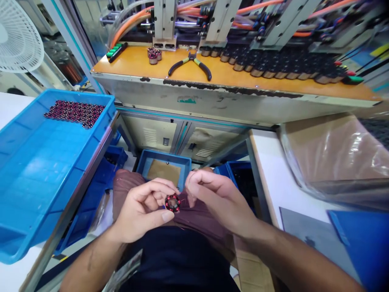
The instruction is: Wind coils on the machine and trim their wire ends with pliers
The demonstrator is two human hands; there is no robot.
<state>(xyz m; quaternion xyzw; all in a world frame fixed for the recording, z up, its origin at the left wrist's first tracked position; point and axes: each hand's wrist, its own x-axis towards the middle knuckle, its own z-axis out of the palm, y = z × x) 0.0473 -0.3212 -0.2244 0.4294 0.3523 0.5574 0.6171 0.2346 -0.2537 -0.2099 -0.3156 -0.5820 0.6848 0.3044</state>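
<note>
My left hand point(142, 213) is closed around a small round wound coil point(172, 202), black with red copper windings, held over my lap. My right hand point(212, 194) is right beside it, fingers curled and pinched at the coil's right edge; whether it grips a fine wire there is too small to make out. Both hands hover above my brown-clad knees and dark shirt.
A blue tray point(36, 170) at left holds several similar coils point(74, 111) at its far end. The orange machine bench point(225, 75) ahead carries pliers point(191, 64), two loose coils point(153, 56) and a row of dark spools point(273, 65). A small blue bin point(164, 168) sits below; a plastic bag point(334, 154) lies right.
</note>
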